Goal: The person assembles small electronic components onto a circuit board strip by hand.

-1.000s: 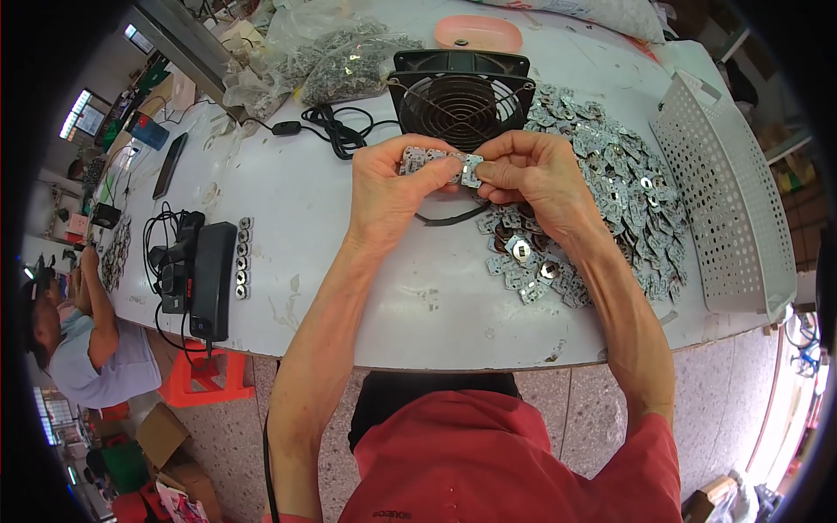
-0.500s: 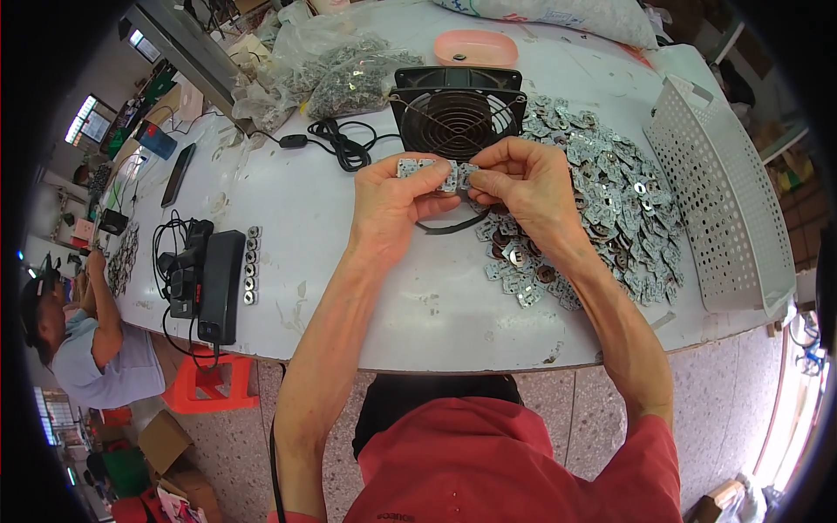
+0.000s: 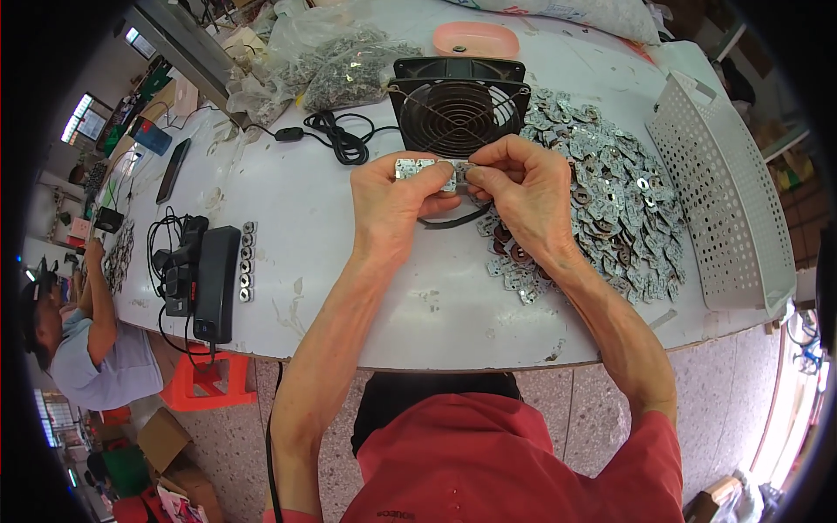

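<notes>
Between thumb and fingers, my left hand (image 3: 384,209) grips a short row of small square silver metal plates (image 3: 406,168) with holes, held up just in front of the black fan. My right hand (image 3: 534,199) is closed in a pinch at the right end of that row, on a small metal plate (image 3: 462,171) mostly covered by the fingertips. Whether this plate is joined to the row I cannot tell. Beside my right hand spreads a big heap of similar metal plates (image 3: 623,213), some with brown round parts.
The black fan (image 3: 458,118) stands beyond my hands, its cable (image 3: 349,144) coiled to the left. A white perforated basket (image 3: 732,192) borders the heap. Leftward lie a column of small metal parts (image 3: 247,261), a black box (image 3: 217,283) and a phone (image 3: 173,172). Another person (image 3: 91,349) sits far left.
Both hands stay in nearly the same place, with the right fingers shifted slightly at the row's end. The whole view has moved a little.
</notes>
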Demonstrator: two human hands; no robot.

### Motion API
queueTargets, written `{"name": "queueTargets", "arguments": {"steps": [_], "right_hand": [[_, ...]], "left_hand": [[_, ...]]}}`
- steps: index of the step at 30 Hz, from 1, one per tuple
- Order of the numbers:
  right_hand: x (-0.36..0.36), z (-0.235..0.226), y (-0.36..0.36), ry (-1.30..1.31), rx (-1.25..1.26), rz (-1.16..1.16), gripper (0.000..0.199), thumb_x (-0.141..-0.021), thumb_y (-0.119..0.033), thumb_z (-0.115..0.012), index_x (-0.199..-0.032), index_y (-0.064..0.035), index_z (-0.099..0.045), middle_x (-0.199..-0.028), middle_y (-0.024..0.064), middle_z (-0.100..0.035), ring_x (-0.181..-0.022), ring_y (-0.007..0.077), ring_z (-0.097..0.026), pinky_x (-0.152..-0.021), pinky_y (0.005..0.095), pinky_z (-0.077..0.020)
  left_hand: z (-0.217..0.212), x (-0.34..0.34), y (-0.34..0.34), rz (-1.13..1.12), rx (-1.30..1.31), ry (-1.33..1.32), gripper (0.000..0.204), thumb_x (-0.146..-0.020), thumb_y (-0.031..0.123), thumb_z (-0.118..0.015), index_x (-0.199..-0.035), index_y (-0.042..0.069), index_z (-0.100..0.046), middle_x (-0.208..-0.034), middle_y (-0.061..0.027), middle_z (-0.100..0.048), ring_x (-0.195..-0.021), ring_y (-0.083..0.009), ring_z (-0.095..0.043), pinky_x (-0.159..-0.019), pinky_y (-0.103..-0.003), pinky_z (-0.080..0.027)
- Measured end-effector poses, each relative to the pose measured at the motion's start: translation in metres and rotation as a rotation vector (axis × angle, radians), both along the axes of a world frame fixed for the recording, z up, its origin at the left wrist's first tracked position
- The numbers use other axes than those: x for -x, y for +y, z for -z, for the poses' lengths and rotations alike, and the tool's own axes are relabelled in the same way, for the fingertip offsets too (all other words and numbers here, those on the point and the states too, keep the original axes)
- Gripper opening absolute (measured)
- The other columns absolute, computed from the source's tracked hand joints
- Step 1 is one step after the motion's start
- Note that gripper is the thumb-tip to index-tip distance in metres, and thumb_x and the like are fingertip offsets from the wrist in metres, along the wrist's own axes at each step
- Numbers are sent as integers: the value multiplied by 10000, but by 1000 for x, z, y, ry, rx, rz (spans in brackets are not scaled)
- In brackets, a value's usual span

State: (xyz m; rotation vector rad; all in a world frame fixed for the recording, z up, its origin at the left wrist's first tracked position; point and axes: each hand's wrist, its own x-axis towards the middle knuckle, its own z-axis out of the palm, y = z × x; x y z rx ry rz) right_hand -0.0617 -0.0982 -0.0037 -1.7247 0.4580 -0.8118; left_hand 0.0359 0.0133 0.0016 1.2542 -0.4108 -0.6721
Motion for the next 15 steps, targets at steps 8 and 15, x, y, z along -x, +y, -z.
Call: {"name": "queueTargets", "arguments": {"steps": [8, 15], "right_hand": [[9, -16, -12, 108, -204, -161, 102, -716, 14, -643, -803, 68, -639, -675, 110, -644, -595, 132, -629, -539, 227, -514], [15, -24, -18, 229, -93, -238, 76, -775, 6, -630, -827, 61, -627, -716, 79, -639, -626, 103, -610, -575, 208, -513]], "left_hand": [[-3, 3, 1, 130, -51, -196, 205, -718, 23, -661, -908, -53, -649, -759, -99, -629, -594, -116, -599, -517, -235, -531], [-4, 5, -1, 148, -170, -257, 186, -705, 29, -669, -869, -59, -653, -717, -108, -629, -581, -135, -604, -474, -244, -528]]}}
